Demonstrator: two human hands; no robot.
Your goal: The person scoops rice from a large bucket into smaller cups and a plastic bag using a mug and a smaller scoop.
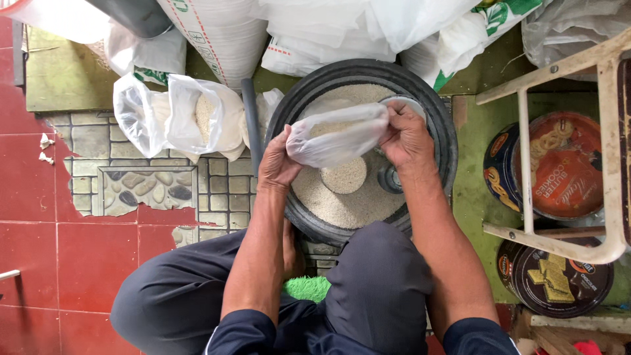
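Tiled floor, black basin [442, 125] of rice, left hand [278, 164], right hand [406, 137] gripping plastic bag [335, 137], perhaps part-filled.

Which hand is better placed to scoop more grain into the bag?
Probably the right hand: it touches the grey scoop at the plastic bag mouth. The left hand grips the bag's other end.

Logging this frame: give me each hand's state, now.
Left hand: closed on the left end of the clear plastic bag of white grain.
Right hand: closed, pinching the bag's right end above the black tub.
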